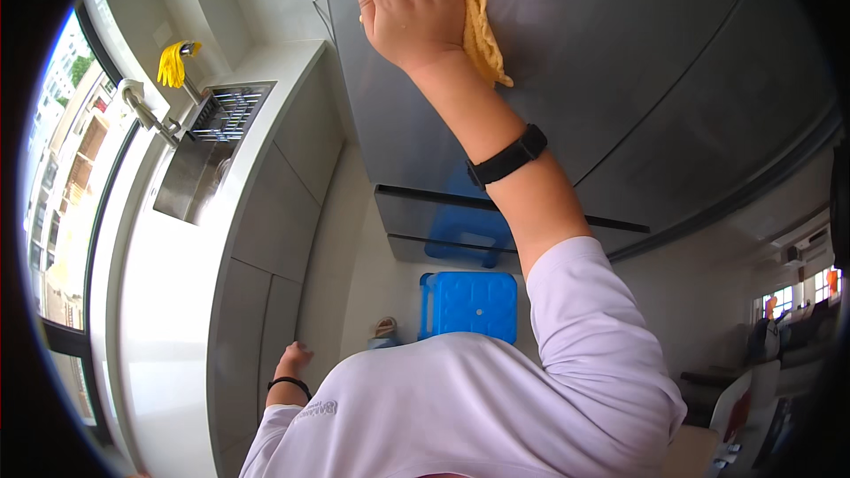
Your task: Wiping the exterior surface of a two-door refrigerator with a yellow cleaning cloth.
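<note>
My right hand (415, 20) presses a yellow-orange cloth (481, 33) flat against the dark grey door of a refrigerator (571, 46). Its fingers are spread over the cloth, and the fingertips run up to the top edge of the picture. A black band (508, 156) circles the right forearm. Low at the left, my left hand (293, 358) hangs beside the counter cabinets, apart from them. I see nothing held in it, but its fingers are too small and partly turned away to read clearly.
A blue plastic stool (475, 305) stands on the floor between me and the refrigerator. At left runs a white counter (179, 292) with a steel sink (192, 172), a faucet (149, 116) and yellow rubber gloves (172, 65). A plugged-in cord (317, 6) hangs beside the refrigerator.
</note>
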Demonstrator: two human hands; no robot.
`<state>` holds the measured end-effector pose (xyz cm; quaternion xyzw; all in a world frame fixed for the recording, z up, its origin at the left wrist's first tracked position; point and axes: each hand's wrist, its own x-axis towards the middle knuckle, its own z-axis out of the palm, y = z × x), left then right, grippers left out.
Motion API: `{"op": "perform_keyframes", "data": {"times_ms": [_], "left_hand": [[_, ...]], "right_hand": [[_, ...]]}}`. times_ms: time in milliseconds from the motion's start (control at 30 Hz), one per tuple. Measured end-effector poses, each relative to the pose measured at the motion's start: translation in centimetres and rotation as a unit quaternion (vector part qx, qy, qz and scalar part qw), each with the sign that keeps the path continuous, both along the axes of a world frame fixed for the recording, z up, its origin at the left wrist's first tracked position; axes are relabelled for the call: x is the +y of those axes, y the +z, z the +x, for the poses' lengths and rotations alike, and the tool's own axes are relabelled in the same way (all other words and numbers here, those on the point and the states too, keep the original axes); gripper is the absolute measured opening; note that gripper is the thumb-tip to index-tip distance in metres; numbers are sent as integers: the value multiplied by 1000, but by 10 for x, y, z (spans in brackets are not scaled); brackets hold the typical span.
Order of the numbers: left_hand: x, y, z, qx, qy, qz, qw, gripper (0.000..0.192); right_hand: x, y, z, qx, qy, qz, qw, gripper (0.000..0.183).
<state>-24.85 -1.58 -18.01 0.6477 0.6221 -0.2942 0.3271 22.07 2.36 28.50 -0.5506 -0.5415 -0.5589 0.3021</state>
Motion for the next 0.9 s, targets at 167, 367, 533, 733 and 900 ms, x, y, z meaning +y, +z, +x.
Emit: {"op": "perform_keyframes", "data": {"times_ms": [167, 367, 533, 733, 900], "left_hand": [[29, 10, 78, -87, -79, -46, 992, 48], [57, 59, 118, -162, -126, 36, 978, 43], [68, 38, 112, -185, -141, 20, 972, 42], [68, -9, 49, -162, -90, -45, 982, 46], [74, -24, -4, -114, -56, -61, 990, 47]], "right_hand": [[14, -83, 10, -46, -95, -14, 994, 44], [20, -176, -18, -88, -105, -116, 984, 35], [4, -311, -11, -93, -124, -291, 944, 37], [-30, -368, 8, -193, -174, -381, 887, 42], [-52, -304, 21, -209, -172, -406, 873, 39]]}}
